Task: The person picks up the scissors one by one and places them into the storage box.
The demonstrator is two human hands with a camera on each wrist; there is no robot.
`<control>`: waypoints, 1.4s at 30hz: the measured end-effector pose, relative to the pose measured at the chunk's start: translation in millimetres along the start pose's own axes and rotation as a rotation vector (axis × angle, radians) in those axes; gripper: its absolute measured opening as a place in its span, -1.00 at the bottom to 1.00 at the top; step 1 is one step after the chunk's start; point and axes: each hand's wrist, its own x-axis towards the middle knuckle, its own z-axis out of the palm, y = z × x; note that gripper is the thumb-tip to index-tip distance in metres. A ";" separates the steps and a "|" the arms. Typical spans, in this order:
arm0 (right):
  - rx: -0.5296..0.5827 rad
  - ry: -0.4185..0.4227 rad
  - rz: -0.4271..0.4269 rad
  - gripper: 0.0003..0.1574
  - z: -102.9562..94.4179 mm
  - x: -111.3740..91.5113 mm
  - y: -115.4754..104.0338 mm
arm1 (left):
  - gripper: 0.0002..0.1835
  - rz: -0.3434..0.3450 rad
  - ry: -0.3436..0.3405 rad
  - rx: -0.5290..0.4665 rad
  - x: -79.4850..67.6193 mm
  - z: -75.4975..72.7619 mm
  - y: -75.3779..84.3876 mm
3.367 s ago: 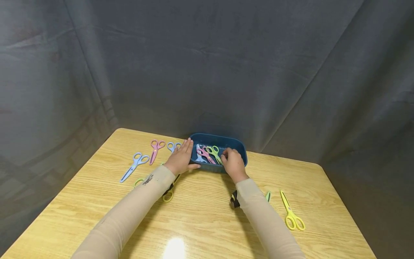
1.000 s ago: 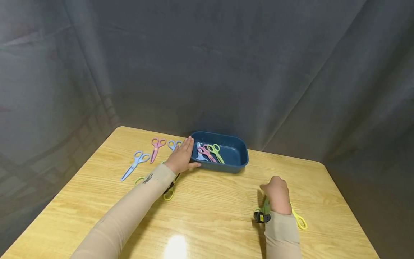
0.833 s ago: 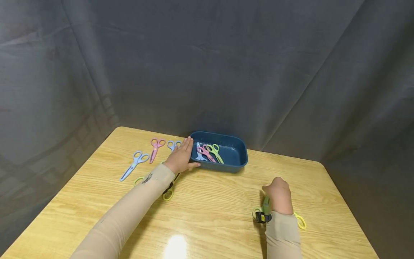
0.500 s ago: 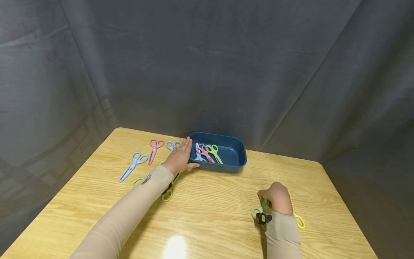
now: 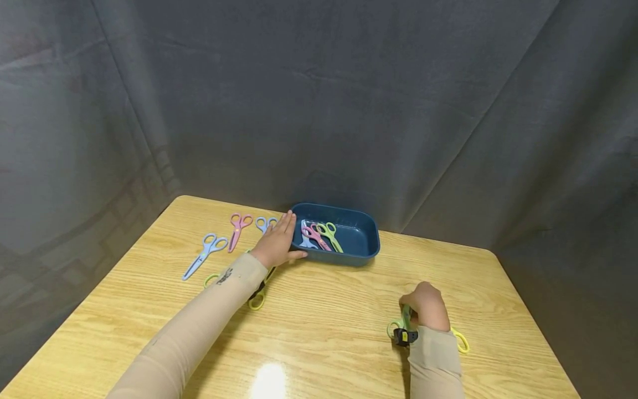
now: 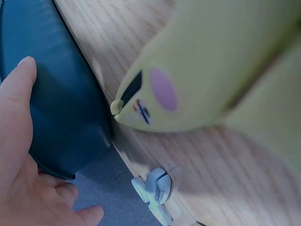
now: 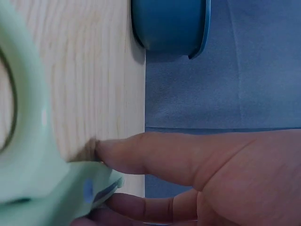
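In the head view my left hand [image 5: 276, 241] rests against the left end of a dark blue bin [image 5: 364, 256], fingers straight along its rim. The left wrist view shows the thumb [image 6: 21, 82] flat on the bin wall. Inside the bin lie blue scissors, pink scissors [image 5: 313, 233] and green scissors [image 5: 333, 235]. At the table's right, my right hand [image 5: 427, 305] pinches the blade end of light green scissors [image 5: 396, 327], thumb on one side and fingers on the other. Yellow scissors [image 5: 462, 341] lie beside it, mostly hidden by the right hand and sleeve.
Left of the bin lie pink scissors [image 5: 236, 233], blue scissors [image 5: 204, 255] and another blue pair [image 5: 263, 223] partly behind the left hand. Yellow-green handles [image 5: 256, 301] show from under the left forearm. A grey curtain [image 5: 319, 111] hangs behind the wooden table [image 5: 329, 332].
My right hand has left the bin, moved right and toward me to the green scissors, and its thumb and fingers have closed about their blades. The left hand has stayed at the bin.
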 end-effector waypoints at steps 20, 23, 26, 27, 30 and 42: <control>0.154 -0.001 0.044 -0.58 3.1 8.6 4.3 | 0.14 -0.001 -0.016 -0.005 0.2 -0.9 0.9; 0.155 0.012 0.034 -0.53 2.3 10.8 4.9 | 0.14 0.004 -0.013 -0.011 0.8 -0.4 0.4; 0.162 0.028 0.027 -0.55 1.3 12.7 4.9 | 0.14 0.003 -0.009 -0.010 1.3 0.6 -0.8; 0.159 0.035 0.023 -0.58 0.9 13.4 4.9 | 0.14 0.003 -0.008 -0.009 1.3 0.8 -1.2; 0.166 0.044 0.017 -0.63 0.2 15.5 5.5 | 0.14 0.004 -0.004 -0.006 1.5 1.4 -2.1; 0.192 0.043 -0.047 -0.51 0.8 19.2 9.9 | 0.14 0.007 0.003 -0.005 1.5 1.9 -2.6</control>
